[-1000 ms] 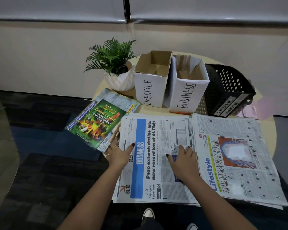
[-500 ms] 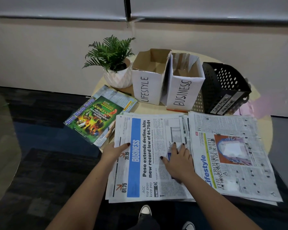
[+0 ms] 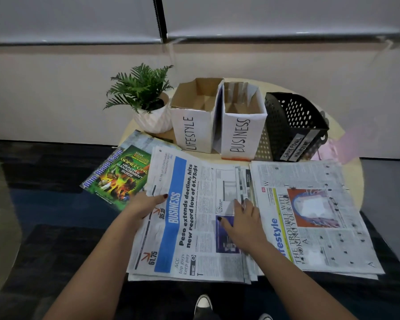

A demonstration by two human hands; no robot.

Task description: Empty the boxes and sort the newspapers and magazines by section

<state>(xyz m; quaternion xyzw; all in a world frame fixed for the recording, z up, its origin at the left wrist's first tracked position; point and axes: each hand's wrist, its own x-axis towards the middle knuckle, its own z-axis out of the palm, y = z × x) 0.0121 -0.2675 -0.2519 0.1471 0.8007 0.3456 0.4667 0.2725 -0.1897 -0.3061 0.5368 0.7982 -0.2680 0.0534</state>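
Gripping business newspaper stack (image 3: pixel 194 218) edge, left hand (image 3: pixel 146 204), right hand (image 3: pixel 245 218) spread flat on top

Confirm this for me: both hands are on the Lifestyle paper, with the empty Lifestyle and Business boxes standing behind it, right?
Not quite. In the head view, the left hand and right hand are on the Business newspaper, not the Lifestyle newspaper beside it. The Lifestyle box and Business box do stand empty behind.

A round pale wooden table (image 3: pixel 353 172) is set against a plain beige wall (image 3: pixel 56 88), dim dark carpet (image 3: pixel 32 227) is seen below, grey blinds (image 3: pixel 79 17) up top.
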